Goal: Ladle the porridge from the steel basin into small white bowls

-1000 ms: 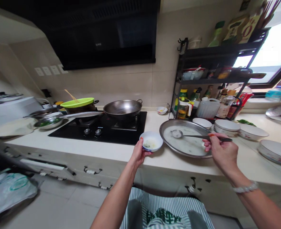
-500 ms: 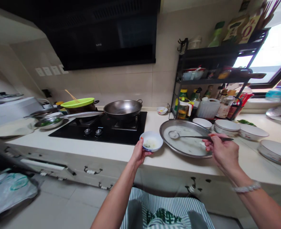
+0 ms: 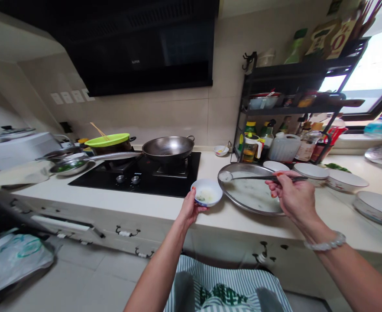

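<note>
My left hand point(image 3: 190, 204) is closed on the side of a small white bowl point(image 3: 208, 192), which has a little pale liquid and green bits in it. In my right hand point(image 3: 293, 195) is the dark handle of a ladle point(image 3: 256, 177). The ladle's round head lies over the left rim of a wide metal basin point(image 3: 239, 208), close to the bowl. Whitish porridge-like liquid point(image 3: 254, 193) with green flecks fills the basin. The bowl is just left of the basin, near the counter's front edge.
A wok point(image 3: 168, 148) sits on the black gas hob point(image 3: 139, 177) to the left. Several white bowls point(image 3: 347, 180) stand to the right. Behind the basin is a black rack point(image 3: 285, 69) with bottles. A lime-green basket point(image 3: 108, 139) rests on a pot at the back left.
My right hand and the ladle have moved left; the ladle's head has gone from over the liquid to the basin's left rim. My left hand and the bowl stay nearly still.
</note>
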{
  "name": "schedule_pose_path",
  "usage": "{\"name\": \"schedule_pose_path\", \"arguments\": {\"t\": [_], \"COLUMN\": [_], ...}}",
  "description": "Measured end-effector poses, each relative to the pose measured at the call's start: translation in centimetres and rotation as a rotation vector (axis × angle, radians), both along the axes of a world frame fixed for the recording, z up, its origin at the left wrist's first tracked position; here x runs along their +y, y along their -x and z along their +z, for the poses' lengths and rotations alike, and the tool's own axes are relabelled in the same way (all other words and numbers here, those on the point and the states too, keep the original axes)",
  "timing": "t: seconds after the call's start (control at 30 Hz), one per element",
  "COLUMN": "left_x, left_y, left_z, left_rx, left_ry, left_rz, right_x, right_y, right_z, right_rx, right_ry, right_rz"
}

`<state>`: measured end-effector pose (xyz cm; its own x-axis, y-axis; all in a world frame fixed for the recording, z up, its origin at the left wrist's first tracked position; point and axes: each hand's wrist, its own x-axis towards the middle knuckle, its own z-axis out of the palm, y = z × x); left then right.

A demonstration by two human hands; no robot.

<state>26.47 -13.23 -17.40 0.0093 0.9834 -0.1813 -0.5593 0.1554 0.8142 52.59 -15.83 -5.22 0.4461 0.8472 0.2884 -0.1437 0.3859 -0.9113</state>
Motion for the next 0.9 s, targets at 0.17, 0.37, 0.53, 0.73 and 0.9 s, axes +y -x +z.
{"name": "schedule_pose_path", "arguments": {"t": [0.17,0.37,0.53,0.73,0.9], "left_x": [0.2,0.3,0.4,0.2,0.0], "left_y": [0.0,0.1,0.1,0.1,0.1], "left_z": [-0.2,-0.3,-0.4,-0.1,0.1], "left_rx": [0.009,0.008,0.010,0.000,0.005], "left_ry": [-0.016,-0.013,-0.017,-0.013,-0.020], "left_rz": [-0.009,-0.005,-0.017,-0.010,-0.016], "right_x": [-0.1,-0.7,-1.3,-2.2,-2.7], "right_y": [2.1,3.6,3.9,3.7,3.0], "right_z": [0.0,-0.8,-1.3,-0.6,-0.7], "right_rx": [-0.045,-0.245,-0.482,-0.925,-0.952], "right_ry": [0.038,0.030,-0.128,-0.532,-0.675], "right_rz": [0.076,0.168,0.237,0.290,0.259]}}
